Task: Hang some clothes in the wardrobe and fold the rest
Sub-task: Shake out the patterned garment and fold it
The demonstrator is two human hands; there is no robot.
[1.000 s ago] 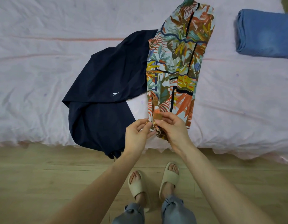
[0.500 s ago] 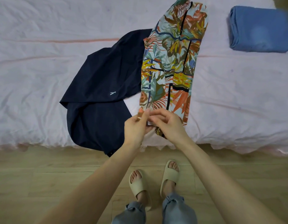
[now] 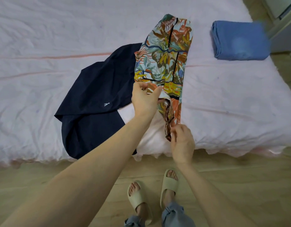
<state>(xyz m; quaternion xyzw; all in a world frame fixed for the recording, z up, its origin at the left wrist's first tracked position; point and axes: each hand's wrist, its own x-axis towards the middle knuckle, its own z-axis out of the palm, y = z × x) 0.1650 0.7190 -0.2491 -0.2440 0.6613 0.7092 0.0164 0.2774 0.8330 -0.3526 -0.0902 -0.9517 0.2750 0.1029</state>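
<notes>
Our hands have separated: left hand pinching the print garment mid-length, right hand pinching its tail; uneven tension could undo the narrow fold.

The left hand covers part of the patterned garment's near end, so its fingertips and how much cloth they pinch cannot be made out. The right hand hides the tip of the twisted strip it holds. The navy garment passes under the patterned one and behind the left forearm. The folded blue cloth is blurred at its right side. The bed runs off the left and top edges.
</notes>
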